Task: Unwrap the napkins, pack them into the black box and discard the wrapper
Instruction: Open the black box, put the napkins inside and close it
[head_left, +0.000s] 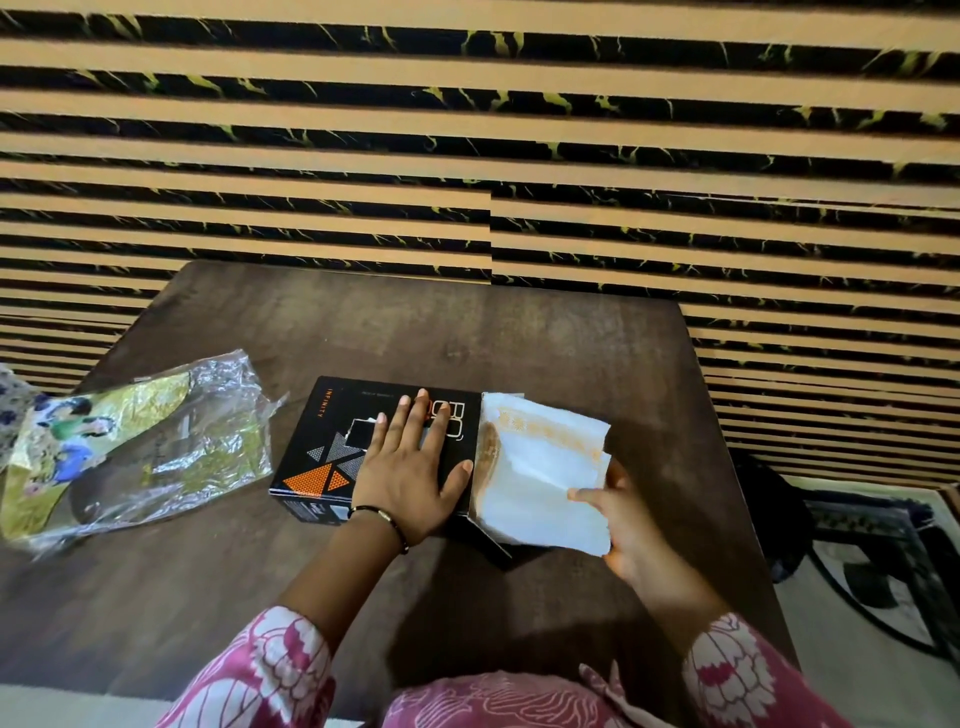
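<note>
A black box (322, 457) with orange and grey triangles lies in the middle of the dark wooden table (519, 338). My left hand (410, 467) rests flat on the box's top, fingers spread. A stack of white napkins (540, 467) with an orange pattern sticks out of the box's right end. My right hand (623, 525) grips the stack at its near right corner, thumb on top. The empty clear and yellow-green wrapper (135, 441) lies crumpled at the table's left edge, apart from the box.
A striped black and tan wall (467, 130) stands just behind the table. A patterned rug (883, 551) covers the floor to the right. Pink floral sleeves (727, 670) cover both of my forearms. Bare tabletop shows behind the box and in front of it.
</note>
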